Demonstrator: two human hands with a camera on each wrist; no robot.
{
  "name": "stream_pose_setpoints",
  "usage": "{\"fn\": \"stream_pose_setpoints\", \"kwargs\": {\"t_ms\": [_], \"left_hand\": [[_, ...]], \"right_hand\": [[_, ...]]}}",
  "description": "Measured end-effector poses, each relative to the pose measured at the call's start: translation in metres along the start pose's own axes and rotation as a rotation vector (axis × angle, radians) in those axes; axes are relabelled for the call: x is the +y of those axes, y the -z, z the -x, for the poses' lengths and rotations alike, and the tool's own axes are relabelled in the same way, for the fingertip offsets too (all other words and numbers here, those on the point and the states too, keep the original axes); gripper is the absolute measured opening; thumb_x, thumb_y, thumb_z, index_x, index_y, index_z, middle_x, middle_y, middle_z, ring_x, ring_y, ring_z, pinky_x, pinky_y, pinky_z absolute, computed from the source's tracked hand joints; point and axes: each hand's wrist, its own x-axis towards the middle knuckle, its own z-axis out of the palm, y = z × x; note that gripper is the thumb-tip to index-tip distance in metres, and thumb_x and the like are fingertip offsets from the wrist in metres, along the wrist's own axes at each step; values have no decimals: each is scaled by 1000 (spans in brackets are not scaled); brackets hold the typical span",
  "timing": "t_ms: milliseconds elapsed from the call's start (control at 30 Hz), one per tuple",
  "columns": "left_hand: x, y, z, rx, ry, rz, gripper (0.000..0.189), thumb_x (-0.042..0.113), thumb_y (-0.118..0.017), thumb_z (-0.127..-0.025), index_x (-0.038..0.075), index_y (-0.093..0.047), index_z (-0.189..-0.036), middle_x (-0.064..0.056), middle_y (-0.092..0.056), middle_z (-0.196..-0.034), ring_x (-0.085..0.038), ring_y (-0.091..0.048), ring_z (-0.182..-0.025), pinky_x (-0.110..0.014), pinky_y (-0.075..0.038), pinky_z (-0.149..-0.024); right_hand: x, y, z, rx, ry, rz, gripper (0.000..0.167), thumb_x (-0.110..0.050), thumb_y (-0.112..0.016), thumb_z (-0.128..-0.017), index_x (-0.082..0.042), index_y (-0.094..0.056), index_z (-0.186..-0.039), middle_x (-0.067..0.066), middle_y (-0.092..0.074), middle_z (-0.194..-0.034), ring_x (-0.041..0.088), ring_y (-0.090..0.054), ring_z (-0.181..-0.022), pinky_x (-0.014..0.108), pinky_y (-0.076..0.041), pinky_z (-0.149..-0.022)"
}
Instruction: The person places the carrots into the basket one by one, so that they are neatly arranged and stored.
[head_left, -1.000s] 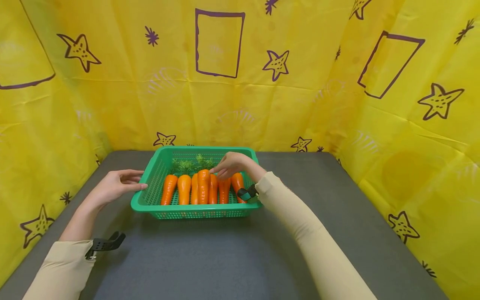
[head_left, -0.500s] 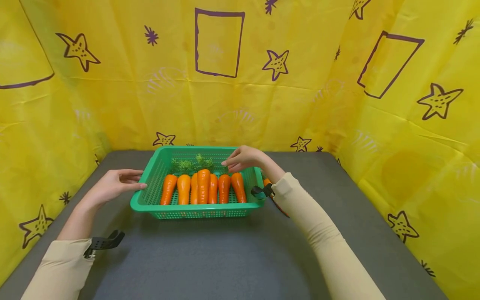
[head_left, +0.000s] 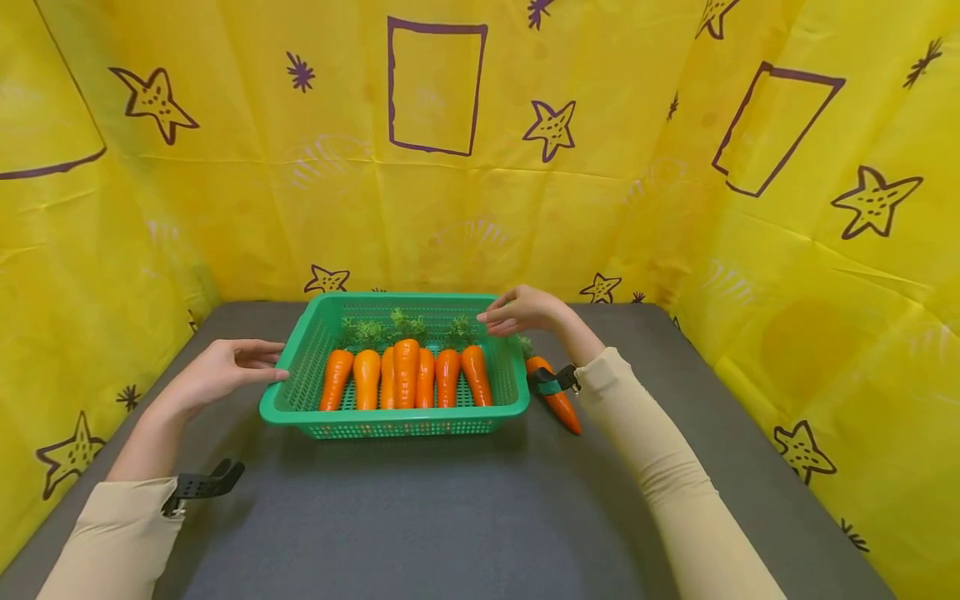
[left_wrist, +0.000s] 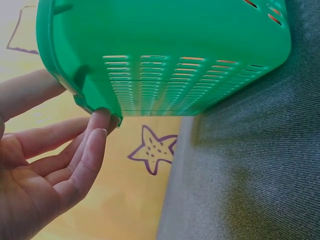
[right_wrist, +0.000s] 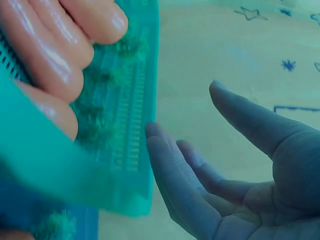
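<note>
A green plastic basket (head_left: 393,421) stands on the grey table, several orange carrots (head_left: 406,372) lying side by side in it with leafy green tops toward the far wall. My left hand (head_left: 225,371) holds the basket's left rim, thumb on one side and fingertips under the lip in the left wrist view. Above the far right corner hovers my right hand (head_left: 528,310), its fingers relaxed and nothing between them. One more carrot (head_left: 562,408) lies on the table right of the basket, partly hidden by the right wrist strap.
The dark grey table (head_left: 450,508) extends in front of the basket and to both sides. Yellow cloth (head_left: 442,225) printed with stars and frames hangs behind and along the sides.
My right hand has moved right, away from the carrots toward the basket's right corner. This uncovers the carrot on the table. The left hand stays at the rim.
</note>
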Motion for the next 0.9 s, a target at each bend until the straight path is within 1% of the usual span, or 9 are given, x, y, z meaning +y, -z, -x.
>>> {"fn": "stream_pose_setpoints", "kwargs": {"t_ms": [133, 233, 400, 567, 667, 733, 800, 900], "left_hand": [[0, 1, 0, -11, -3, 0, 65, 38, -69, -86, -3, -51, -132, -20, -64, -118, 1, -63, -89, -48, -47, -88], [1, 1, -1, -18, -2, 6, 66, 38, -69, -86, -3, -50, -133, -21, -64, -118, 1, -63, -89, -51, -46, -90], [4, 1, -1, -23, 2, 6, 66, 37, -70, -85, -4, -50, -132, -22, -64, -118, 1, -62, -89, -54, -46, -90], [7, 1, -2, -30, 5, 2, 66, 37, -70, -86, -5, -50, -133, -23, -64, -118, -7, -64, -92, -55, -45, -90], [8, 1, -2, -34, 8, 0, 67, 38, -70, -85, -5, -49, -133, -23, -63, -118, -11, -65, -94, -56, -45, -90], [8, 1, -2, -36, 9, -2, 67, 38, -70, -85, -5, -50, -133, -23, -63, -118, -11, -65, -94, -55, -45, -90], [8, 2, -2, -35, 6, -6, 67, 38, -70, -85, -5, -50, -132, -23, -64, -118, -11, -65, -93, -55, -46, -89], [8, 3, -2, -33, 1, -13, 66, 37, -71, -85, -5, -51, -131, -23, -64, -117, -8, -64, -92, -53, -47, -89]], "right_hand": [[7, 11, 8, 17, 3, 0, 47, -16, -65, -90, 6, -51, -128, 28, -54, -129, 34, -59, -115, 43, -46, -97], [13, 18, 13, 26, 6, 4, 49, -17, -64, -91, 7, -48, -131, 27, -54, -130, 34, -59, -115, 43, -45, -98], [22, 29, 19, 40, 7, 2, 51, -17, -63, -92, 7, -46, -134, 26, -56, -129, 37, -55, -119, 40, -47, -96], [32, 41, 24, 68, -16, -8, 51, -17, -62, -93, 8, -45, -134, 26, -54, -130, 37, -54, -121, 38, -48, -95], [38, 48, 29, 90, -32, 10, 53, -19, -63, -92, 8, -45, -134, 25, -55, -129, 34, -57, -118, 38, -48, -95], [42, 51, 32, 100, -41, 21, 53, -20, -63, -92, 7, -46, -135, 23, -57, -127, 31, -61, -113, 38, -48, -95], [47, 55, 35, 108, -51, 29, 53, -21, -64, -92, 6, -47, -134, 21, -59, -125, 24, -65, -104, 38, -48, -95], [54, 59, 37, 115, -56, 24, 53, -21, -64, -92, 6, -47, -134, 21, -60, -124, 15, -67, -94, 39, -48, -96]]}}
